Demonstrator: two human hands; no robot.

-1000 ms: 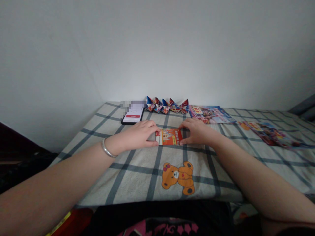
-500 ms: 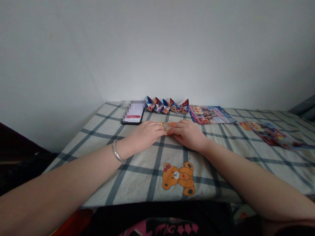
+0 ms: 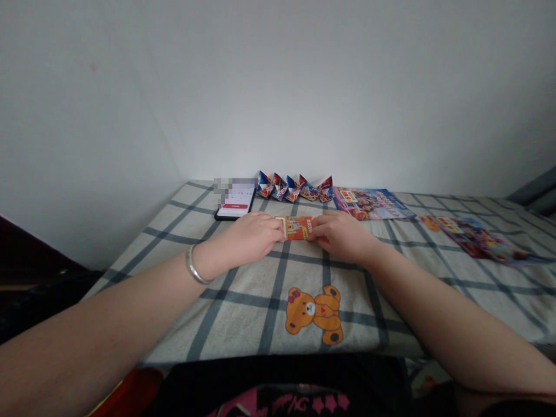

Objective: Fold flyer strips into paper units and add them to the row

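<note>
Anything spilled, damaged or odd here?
No spill or damage visible. One oddity: blocky pixelation over the upper left of the phone, probably image masking. The held orange paper shows no visible tear.

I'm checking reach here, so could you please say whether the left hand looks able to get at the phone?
Probably yes: the phone lies just beyond the left hand, nothing visible between, though it holds the orange printed piece.

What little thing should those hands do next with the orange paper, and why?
I would perhaps fold one end of the orange paper inward: the left hand and right hand hold its opposite ends, its printed middle shows between them, and the row of folded shapes behind suggests folding.
</note>
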